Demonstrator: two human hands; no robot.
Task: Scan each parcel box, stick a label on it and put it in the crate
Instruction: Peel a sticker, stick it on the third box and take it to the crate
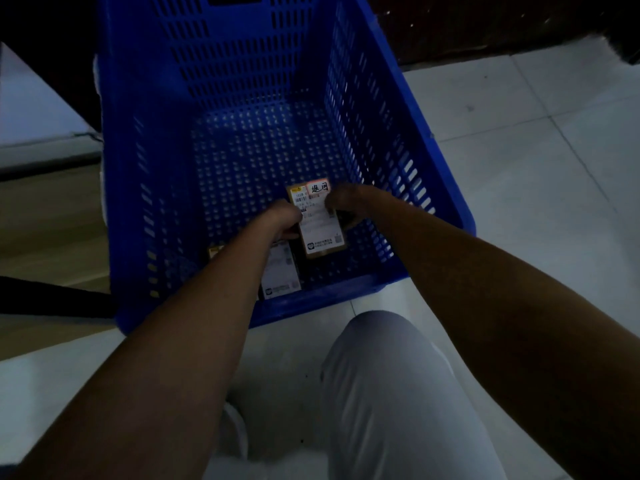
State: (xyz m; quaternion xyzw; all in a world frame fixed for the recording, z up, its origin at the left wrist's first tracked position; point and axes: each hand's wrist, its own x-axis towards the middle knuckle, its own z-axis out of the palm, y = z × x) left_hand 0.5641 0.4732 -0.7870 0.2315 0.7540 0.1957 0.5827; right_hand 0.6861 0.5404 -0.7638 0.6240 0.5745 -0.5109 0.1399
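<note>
Both hands reach into the blue crate (398, 168) and hold one small box (320, 233). The left hand (282, 220) grips its nine o'clock side, the right hand (346, 202) its three o'clock side. Another box (280, 271) lies at seven o'clock.

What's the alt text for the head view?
Both hands, left and right, hold a labelled box low inside a blue crate. A second box lies at the crate's near wall.

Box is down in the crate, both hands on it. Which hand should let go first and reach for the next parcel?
Probably right: the right hand only grips the parcel box at its far edge, while the left hand sits between both boxes.
</note>
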